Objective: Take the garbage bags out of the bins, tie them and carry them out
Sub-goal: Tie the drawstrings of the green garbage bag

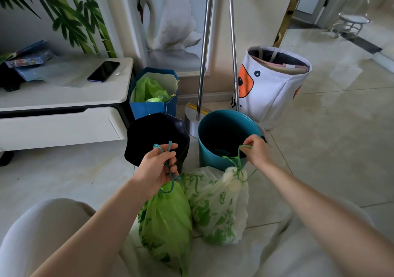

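Bright green plastic garbage bag [165, 221]: lower end cut off by the bottom edge. Dark blue bin [153, 134] and teal round bin [223, 134]: interiors too dark to tell. White fabric basket [270, 89]: contents indistinct.

The green garbage bag [166, 219] is thin, crinkled plastic film with a slight sheen; the white printed bag [219, 206] beside it is the same soft film, half see-through, with a green plastic drawstring [237, 163]. The teal bin [226, 136] looks like smooth, semi-gloss plastic, the dark bin [155, 136] matt. The two poles [204, 48] are bright polished metal. The white basket [273, 85] is matt woven cloth. The blue gift bag [153, 106] is stiff, faintly glossy paper. The floor tiles [332, 127] are glossy and reflective, the white cabinet [64, 114] smooth and satin, the phone [103, 71] glassy black.
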Available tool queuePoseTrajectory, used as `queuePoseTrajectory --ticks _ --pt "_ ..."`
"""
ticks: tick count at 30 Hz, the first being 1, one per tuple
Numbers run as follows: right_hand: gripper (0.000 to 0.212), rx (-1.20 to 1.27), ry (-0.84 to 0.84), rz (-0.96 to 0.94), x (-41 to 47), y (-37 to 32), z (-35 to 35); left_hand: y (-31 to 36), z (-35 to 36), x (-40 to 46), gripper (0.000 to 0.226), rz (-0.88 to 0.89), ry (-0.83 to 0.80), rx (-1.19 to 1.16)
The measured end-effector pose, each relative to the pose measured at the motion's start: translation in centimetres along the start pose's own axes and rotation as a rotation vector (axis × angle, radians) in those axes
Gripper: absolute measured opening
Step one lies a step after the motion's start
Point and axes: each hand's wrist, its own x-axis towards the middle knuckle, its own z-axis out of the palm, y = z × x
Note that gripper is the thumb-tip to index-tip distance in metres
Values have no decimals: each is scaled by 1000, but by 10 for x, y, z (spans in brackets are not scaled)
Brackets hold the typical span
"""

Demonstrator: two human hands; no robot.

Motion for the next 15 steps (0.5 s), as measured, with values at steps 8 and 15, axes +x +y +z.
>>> queuePoseTrajectory --ticks 8,15 --pt "45 -226 -265 264 -17 -13 6 -3 2 1 23 -16 8 69" --pt "10 -33 -286 396 -19 -25 -7 -4 4 -5 19 -28 16 193"
